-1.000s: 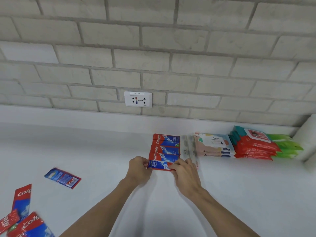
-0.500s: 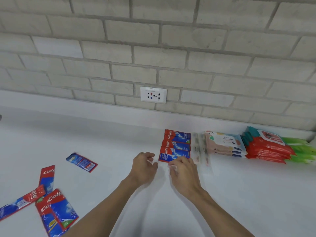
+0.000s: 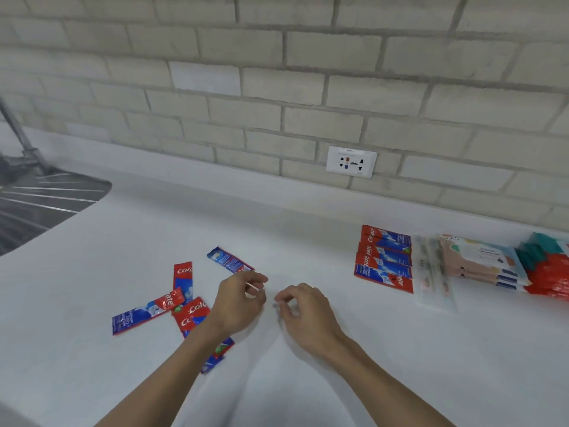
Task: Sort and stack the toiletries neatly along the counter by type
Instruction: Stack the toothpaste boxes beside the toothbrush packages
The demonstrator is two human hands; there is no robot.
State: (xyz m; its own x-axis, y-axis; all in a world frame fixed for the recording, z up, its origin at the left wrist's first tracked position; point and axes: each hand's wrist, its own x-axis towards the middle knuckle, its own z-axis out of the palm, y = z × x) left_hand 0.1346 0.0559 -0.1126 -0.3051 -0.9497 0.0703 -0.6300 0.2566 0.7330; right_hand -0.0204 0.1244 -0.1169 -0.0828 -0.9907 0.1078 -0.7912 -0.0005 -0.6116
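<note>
Several red and blue toothpaste sachets lie in a neat overlapping row [image 3: 385, 258] at the right of the white counter [image 3: 308, 380]. More toothpaste sachets lie scattered [image 3: 181, 300] at the left, one of them [image 3: 229, 259] just beyond my left hand. My left hand [image 3: 238, 302] hovers over the loose sachets with loosely curled fingers and holds nothing. My right hand [image 3: 303, 312] hangs beside it, also loosely curled and holding nothing. Clear-wrapped packs [image 3: 434, 272], pink wipe packs [image 3: 480, 263] and red and teal wipe packs [image 3: 548, 272] are stacked further right.
A brick wall with a white socket plate [image 3: 351, 161] backs the counter. A dark sink with a drainer [image 3: 37, 198] and a tap sits at the far left. Bare counter lies between the loose sachets and the sorted row.
Both hands let go of the front sachet of the row and drew back to the left. The view swung left, bringing the scattered sachets and the sink into sight.
</note>
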